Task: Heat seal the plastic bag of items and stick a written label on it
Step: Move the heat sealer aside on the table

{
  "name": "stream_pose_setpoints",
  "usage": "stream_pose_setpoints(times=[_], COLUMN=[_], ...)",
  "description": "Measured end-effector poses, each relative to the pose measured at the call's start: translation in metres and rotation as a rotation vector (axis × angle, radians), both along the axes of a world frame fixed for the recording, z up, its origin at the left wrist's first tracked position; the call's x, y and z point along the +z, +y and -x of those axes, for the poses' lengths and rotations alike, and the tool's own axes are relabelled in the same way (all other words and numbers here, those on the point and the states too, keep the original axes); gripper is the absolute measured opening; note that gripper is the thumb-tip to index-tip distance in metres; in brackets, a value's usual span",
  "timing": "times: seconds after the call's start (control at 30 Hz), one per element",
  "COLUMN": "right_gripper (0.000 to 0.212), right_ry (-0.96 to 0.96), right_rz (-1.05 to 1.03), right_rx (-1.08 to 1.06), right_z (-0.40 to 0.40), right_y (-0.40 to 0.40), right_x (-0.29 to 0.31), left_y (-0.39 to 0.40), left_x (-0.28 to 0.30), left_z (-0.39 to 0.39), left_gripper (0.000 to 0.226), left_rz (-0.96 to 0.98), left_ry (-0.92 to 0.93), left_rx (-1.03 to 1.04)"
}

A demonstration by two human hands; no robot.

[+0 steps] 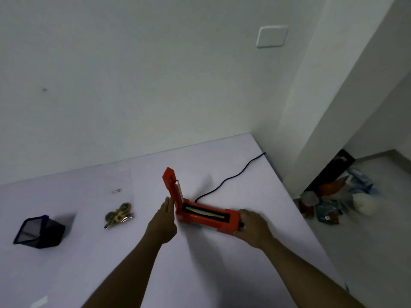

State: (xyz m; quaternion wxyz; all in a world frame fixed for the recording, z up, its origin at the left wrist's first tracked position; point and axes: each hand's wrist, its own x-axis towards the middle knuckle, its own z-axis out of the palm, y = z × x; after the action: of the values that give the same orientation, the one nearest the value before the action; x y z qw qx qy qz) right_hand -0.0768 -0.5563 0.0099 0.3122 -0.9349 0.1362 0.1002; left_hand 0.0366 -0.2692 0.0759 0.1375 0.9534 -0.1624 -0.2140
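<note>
- Right hand (pixel 253 227) is curling its grip around the near end of the orange heat sealer (pixel 206 215) lying on the table (pixel 200 274).
- Left hand (pixel 163 218), fingers straight, is touching the sealer's raised lid (pixel 173 185).
- Plastic bag (pixel 119 210) is lying left of the sealer, apart from it.

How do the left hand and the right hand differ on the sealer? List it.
The left hand lies flat, fingers straight, against the hinge end of the orange sealer, beside its raised lid. The right hand curls over the opposite end, holding the base. Both meet the sealer on the table.
</note>
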Motion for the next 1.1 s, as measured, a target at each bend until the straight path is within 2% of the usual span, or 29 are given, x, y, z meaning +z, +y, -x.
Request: stream_pose_setpoints(times=[0.17, 0.37, 0.53, 0.73, 0.9, 1.03, 1.1], right_gripper=[0.079, 0.073, 0.065, 0.061, 0.078, 0.082, 0.085], right_ry=[0.07, 0.067, 0.043, 0.029, 0.055, 0.08, 0.089], right_rz=[0.055, -0.006, -0.048, -0.072, -0.03, 0.002, 0.02], right_rx=[0.073, 0.087, 0.074, 0.086, 0.144, 0.202, 0.229], right_z=[-0.027, -0.043, -0.042, -0.057, -0.091, -0.135, -0.155], right_y=[-0.022, -0.031, -0.032, -0.03, -0.037, -0.04, -0.036], right_x=[-0.002, -0.003, -0.01, -0.013, -0.032, -0.048, -0.036], left_y=[-0.009, -0.023, -0.033, -0.029, -0.032, -0.027, -0.024], left_x=[-0.001, -0.006, -0.016, -0.027, -0.029, -0.036, -0.038], left_z=[0.001, 0.005, 0.01, 0.007, -0.004, -0.019, -0.028], left_gripper=[0.09, 0.094, 0.097, 0.096, 0.097, 0.095, 0.095], left_rz=[-0.027, -0.004, 0.06, 0.048, 0.046, 0.026, 0.014], left_ry=[0.022, 0.007, -0.02, -0.079, -0.094, -0.112, -0.118], left_rx=[-0.005, -0.084, -0.052, -0.006, 0.061, 0.106, 0.121])
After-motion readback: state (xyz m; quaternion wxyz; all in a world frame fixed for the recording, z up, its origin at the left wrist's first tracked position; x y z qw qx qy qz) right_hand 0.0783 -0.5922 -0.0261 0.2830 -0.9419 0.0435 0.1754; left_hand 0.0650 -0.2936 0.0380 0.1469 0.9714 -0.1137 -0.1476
